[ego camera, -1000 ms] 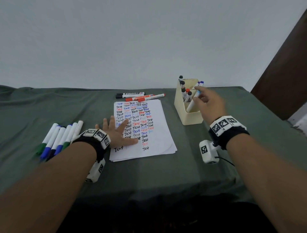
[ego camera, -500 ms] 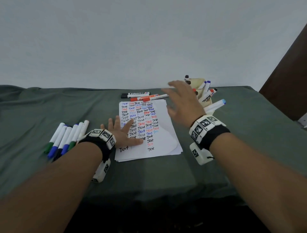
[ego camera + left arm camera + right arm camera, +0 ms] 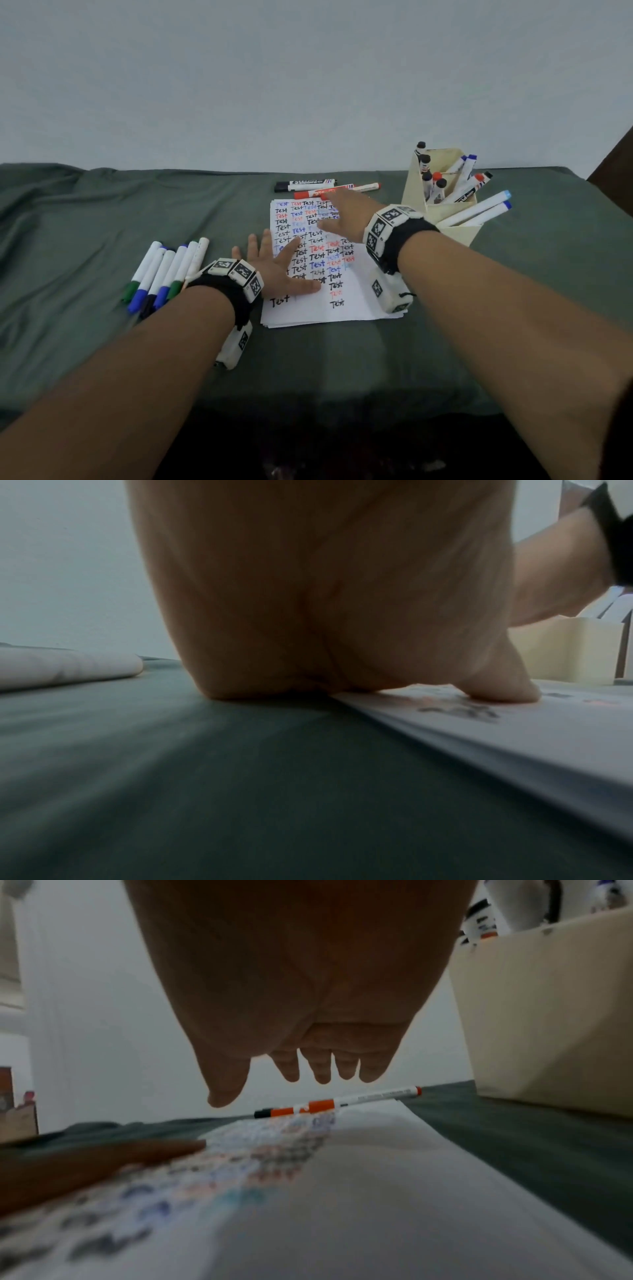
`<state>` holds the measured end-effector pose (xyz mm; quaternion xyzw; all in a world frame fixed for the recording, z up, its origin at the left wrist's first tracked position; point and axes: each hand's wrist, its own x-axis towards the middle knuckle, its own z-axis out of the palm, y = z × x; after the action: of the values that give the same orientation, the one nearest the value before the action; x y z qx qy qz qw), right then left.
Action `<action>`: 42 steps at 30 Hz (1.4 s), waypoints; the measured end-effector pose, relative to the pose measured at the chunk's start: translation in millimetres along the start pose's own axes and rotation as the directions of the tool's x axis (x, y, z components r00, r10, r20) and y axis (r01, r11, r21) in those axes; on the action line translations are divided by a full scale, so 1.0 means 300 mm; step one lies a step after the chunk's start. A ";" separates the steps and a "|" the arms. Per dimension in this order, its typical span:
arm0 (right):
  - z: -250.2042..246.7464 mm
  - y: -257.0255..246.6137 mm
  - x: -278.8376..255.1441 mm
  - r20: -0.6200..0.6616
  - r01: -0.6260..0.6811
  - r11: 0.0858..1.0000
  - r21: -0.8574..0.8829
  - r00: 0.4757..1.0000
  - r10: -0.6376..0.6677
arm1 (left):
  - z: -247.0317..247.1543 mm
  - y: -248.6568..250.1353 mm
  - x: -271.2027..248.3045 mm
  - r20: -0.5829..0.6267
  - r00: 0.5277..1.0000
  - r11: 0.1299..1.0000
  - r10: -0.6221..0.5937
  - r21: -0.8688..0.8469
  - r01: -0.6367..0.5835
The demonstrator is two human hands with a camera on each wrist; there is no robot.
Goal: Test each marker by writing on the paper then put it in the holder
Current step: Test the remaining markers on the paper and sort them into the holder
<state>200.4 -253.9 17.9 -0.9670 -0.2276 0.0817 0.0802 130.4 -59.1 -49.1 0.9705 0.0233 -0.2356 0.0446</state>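
The right hand (image 3: 346, 214) has left the holder (image 3: 442, 209), where the blue marker now stands, and reaches empty — fingers relaxed — toward the red marker (image 3: 337, 1103) beyond the paper (image 3: 352, 301). The left hand (image 3: 274, 270) presses flat on the paper. Only the right wrist view shows a gap between fingertips and marker — nothing grasped yet.

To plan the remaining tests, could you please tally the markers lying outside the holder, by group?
Row of markers left of the paper: 6
Black marker beyond it: 1
Red markers beyond it: 2
Total: 9
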 end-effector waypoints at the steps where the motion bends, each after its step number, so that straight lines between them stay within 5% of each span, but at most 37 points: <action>1: 0.031 0.005 -0.003 0.047 -0.018 1.000 -0.020 0.999 0.019 | 0.001 0.000 0.000 0.001 1.000 1.000 0.000 0.001 0.000; 9: 0.132 0.097 -0.061 0.202 -0.049 0.996 -0.079 0.977 0.064 | 0.010 -0.009 0.014 0.000 1.000 1.000 0.009 0.024 -0.009; 21: 0.165 0.113 -0.062 0.155 -0.112 0.979 -0.169 0.978 0.139 | -0.014 -0.015 0.020 0.028 1.000 0.998 -0.003 0.061 0.001; 27: 0.167 0.111 -0.057 0.194 -0.149 0.981 -0.125 0.966 0.171 | -0.149 -0.007 0.107 -0.162 0.987 0.989 -0.019 0.144 0.043; 32: 0.153 0.111 -0.062 0.205 -0.172 0.982 -0.073 0.961 0.184 | -0.284 0.064 0.254 -0.379 0.907 0.962 0.186 0.259 -0.089; 36: 0.154 0.114 -0.059 0.197 -0.169 0.985 -0.034 0.965 0.172 | -0.357 0.188 0.352 -0.400 0.865 0.943 0.303 0.258 -0.211; 42: 0.164 0.123 -0.041 0.184 -0.174 0.985 0.011 0.968 0.169 | -0.365 0.300 0.444 -0.376 0.869 0.898 0.322 0.412 -0.155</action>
<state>195.7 -286.4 -35.8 -0.9703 -0.1486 0.1794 0.0646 304.5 -134.7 -6.6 0.9842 -0.1343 -0.0058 -0.1152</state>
